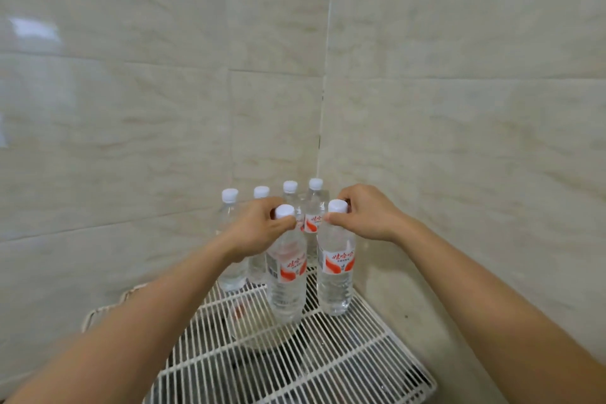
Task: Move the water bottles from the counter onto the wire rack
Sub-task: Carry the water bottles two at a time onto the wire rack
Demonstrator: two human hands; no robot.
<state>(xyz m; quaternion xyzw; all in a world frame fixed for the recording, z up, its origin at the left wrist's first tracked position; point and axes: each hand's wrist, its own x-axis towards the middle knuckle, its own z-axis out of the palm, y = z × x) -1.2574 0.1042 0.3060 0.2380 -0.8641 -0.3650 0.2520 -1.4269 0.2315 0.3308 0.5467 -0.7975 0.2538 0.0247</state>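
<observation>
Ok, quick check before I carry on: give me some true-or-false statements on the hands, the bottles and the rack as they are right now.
1. The left hand grips the left bottle at its neck, and the right hand grips the right bottle the same way. True.
2. Four more bottles stand in a back row behind those two. True.
3. The caps are red. False: they are white; the red is on the labels.
4. The rack is a dark solid board. False: it is white wire.
5. The right bottle lies on its side. False: it is upright.
</observation>
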